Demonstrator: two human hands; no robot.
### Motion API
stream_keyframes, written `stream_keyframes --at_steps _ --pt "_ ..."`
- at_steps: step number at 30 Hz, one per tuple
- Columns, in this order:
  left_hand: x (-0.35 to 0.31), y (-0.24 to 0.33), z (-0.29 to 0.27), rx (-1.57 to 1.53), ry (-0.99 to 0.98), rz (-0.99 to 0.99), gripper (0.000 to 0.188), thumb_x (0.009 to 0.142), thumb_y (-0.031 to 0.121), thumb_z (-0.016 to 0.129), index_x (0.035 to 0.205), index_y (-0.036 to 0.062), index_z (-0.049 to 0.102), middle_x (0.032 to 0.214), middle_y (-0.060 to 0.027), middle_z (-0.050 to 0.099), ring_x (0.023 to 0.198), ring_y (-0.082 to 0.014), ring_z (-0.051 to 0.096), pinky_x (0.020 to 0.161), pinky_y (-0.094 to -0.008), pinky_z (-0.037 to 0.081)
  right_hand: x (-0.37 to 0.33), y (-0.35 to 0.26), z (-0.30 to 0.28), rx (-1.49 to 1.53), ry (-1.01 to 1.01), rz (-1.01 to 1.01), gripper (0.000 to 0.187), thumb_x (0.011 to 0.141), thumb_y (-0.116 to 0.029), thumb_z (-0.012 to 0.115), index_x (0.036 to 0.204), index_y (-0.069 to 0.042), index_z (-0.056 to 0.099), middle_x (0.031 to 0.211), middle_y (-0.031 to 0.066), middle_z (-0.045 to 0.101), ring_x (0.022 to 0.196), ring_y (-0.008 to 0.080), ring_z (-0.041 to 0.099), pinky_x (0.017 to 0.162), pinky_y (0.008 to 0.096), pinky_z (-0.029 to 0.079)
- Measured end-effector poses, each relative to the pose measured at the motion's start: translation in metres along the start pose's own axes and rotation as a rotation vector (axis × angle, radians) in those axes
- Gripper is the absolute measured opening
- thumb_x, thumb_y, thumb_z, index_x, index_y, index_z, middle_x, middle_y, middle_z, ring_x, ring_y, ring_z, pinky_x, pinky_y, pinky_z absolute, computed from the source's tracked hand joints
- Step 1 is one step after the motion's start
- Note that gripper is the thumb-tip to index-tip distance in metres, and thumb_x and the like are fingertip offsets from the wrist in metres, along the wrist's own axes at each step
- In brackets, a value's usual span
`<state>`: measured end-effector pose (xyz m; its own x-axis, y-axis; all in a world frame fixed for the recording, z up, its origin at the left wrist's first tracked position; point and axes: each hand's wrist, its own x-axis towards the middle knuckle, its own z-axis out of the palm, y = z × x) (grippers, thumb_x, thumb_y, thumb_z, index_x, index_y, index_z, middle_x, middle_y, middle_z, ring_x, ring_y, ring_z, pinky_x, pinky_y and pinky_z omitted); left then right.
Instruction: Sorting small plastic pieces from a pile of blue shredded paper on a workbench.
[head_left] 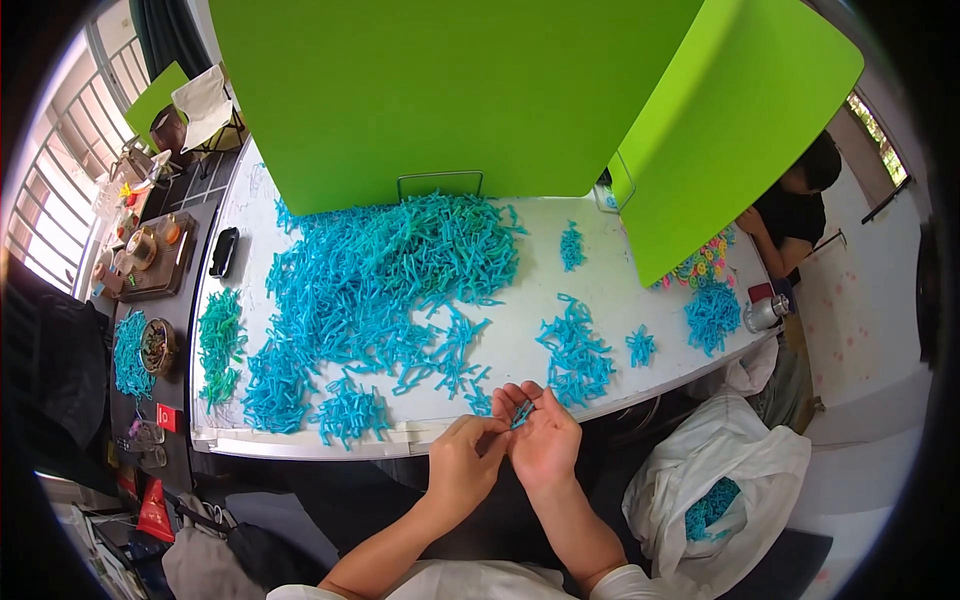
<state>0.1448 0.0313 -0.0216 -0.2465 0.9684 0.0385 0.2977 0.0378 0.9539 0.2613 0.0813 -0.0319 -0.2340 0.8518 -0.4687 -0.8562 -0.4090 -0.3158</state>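
Observation:
Just past the table's near edge, my right hand [548,440] is turned palm up with its fingers curled into a cup. A few small blue stick-like pieces [521,414] lie in it at the fingers. My left hand [463,458] is closed in a pinch, its fingertips touching the right hand beside those pieces; what they grip, if anything, is hidden. Beyond the hands spreads a large heap of similar blue pieces [370,280], greener at its far right. A smaller pile [576,352] lies ahead and to the right, and another [350,412] near the front edge.
Green panels [430,100] stand along the white table's [530,270] far side. At right are multicoloured pieces [705,262], a metal container [765,312] and another person [800,210]. A white sack [780,470] with blue pieces stands low right. Left is a dark side table [185,330].

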Motion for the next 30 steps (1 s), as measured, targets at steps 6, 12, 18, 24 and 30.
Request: stream_keyframes --at_steps 6,12,18,24,30 --pt "0.000 0.001 0.000 0.142 0.146 0.234 0.012 0.081 0.000 0.073 0.090 0.0047 0.068 0.086 -0.0098 0.068 0.071 -0.0276 0.068 0.060 -0.0346 0.054 -0.007 -0.002 -0.010 -0.127 0.016 -0.003 0.027 0.101 -0.025 0.055 0.110 0.001 0.060 0.109 0.0148 0.064 0.102 0.0255 0.061 0.091 0.0377 0.050" --pt "0.009 -0.007 0.004 0.261 0.176 0.423 0.017 0.078 -0.001 0.076 0.090 0.0065 0.068 0.087 -0.0078 0.068 0.070 -0.0234 0.067 0.059 -0.0325 0.054 -0.018 0.003 -0.019 -0.476 0.051 -0.038 0.021 0.096 -0.019 0.067 0.106 0.000 0.066 0.091 0.0044 0.066 0.068 0.0075 0.051 0.063 0.0220 0.041" --pt "0.033 -0.011 0.022 0.206 -0.003 0.354 0.014 0.081 0.003 0.073 0.093 0.0073 0.068 0.085 -0.0086 0.066 0.071 -0.0273 0.067 0.061 -0.0378 0.053 -0.009 -0.028 -0.027 -0.471 0.207 -0.413 0.012 0.096 -0.013 0.067 0.094 -0.001 0.064 0.091 0.0050 0.064 0.057 0.0036 0.040 0.051 0.0197 0.029" --pt "0.089 -0.018 0.060 0.522 -0.216 0.613 0.021 0.076 0.003 0.061 0.095 0.0074 0.068 0.085 -0.0105 0.057 0.082 -0.0301 0.061 0.066 -0.0401 0.053 -0.009 -0.060 -0.034 -0.448 0.179 -0.455 0.011 0.098 -0.015 0.064 0.104 -0.006 0.062 0.096 0.0039 0.062 0.061 0.0045 0.042 0.052 0.0195 0.031" --pt "0.102 -0.038 0.061 0.606 -0.277 0.602 0.008 0.079 0.006 0.067 0.086 0.0046 0.062 0.084 -0.0127 0.057 0.083 -0.0311 0.061 0.067 -0.0401 0.053 -0.011 -0.057 -0.040 -0.447 0.192 -0.414 0.011 0.098 -0.015 0.065 0.102 -0.005 0.063 0.095 0.0043 0.062 0.060 0.0048 0.043 0.052 0.0202 0.031"
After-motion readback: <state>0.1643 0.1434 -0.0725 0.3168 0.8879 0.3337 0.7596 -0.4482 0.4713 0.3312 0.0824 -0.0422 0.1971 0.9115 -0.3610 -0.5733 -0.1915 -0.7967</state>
